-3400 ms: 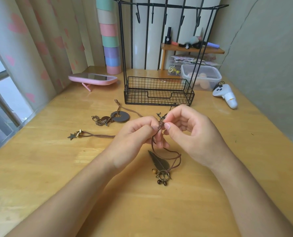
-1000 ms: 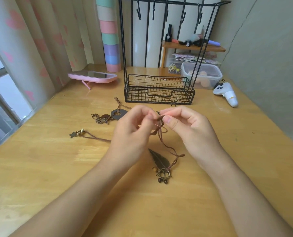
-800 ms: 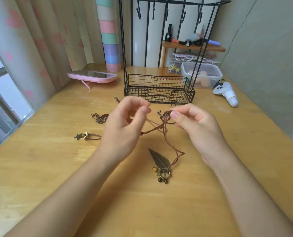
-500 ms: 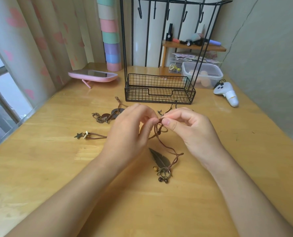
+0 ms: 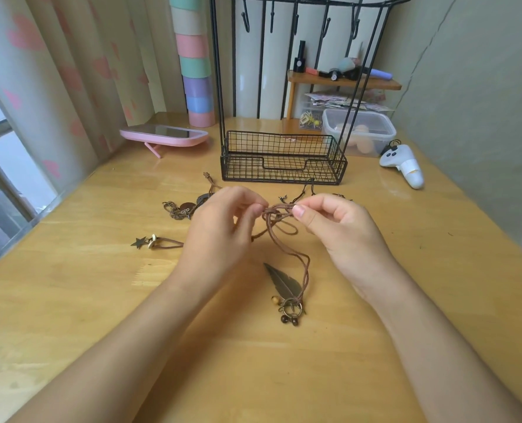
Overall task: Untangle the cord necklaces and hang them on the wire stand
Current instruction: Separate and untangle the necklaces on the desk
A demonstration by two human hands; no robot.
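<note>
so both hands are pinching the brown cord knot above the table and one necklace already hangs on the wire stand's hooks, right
Not quite. In the head view the wire stand has bare hooks; no necklace hangs there yet. The rest holds: the left hand and right hand pinch the brown cord knot above the table.

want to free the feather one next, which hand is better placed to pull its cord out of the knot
Right, probably. The right hand pinches the knot where the feather pendant cord rises; the left hand anchors the other side.
</note>
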